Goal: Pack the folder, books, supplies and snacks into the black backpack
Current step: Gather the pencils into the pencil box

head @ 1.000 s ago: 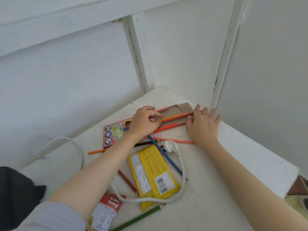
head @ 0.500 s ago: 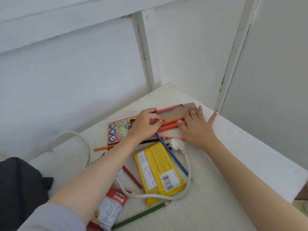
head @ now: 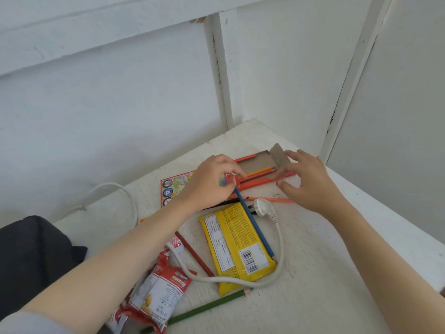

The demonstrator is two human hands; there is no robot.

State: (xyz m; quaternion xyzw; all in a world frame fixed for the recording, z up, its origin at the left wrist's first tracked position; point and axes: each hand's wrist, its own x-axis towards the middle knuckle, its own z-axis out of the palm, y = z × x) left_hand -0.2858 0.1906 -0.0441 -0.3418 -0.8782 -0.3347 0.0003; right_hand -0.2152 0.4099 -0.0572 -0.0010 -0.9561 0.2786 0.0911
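A: Left hand?
B: Fingers curled, thumb and fingers pinching a small red flap on the pencil box. The box lies flat on the table. Its printed half sits on the wrist side of the grip, its open cardboard end past the fingertips.
A: Right hand?
B: Holds nothing. Fingers loosely spread over the box's open end, tips at the raised brown end flap. Blurred, can't tell if they touch it.
A: Anything in the box?
B: A few boxed pencils, yellow-orange and red, between the two hands.
A: Blue pencil?
B: Top end right at the left fingertips, just under the pinched flap. Can't tell if it's gripped too. It runs back toward the person across the yellow snack pack.
A: Loose stuff?
B: Orange pencil just below the right thumb. White plug between the wrists, with its cord looping round the yellow pack. Red pencil and red snack bag by the left forearm. Green pencil well apart from both grips.
A: Black backpack?
B: Dark fabric beside the left elbow, well apart from both hands.
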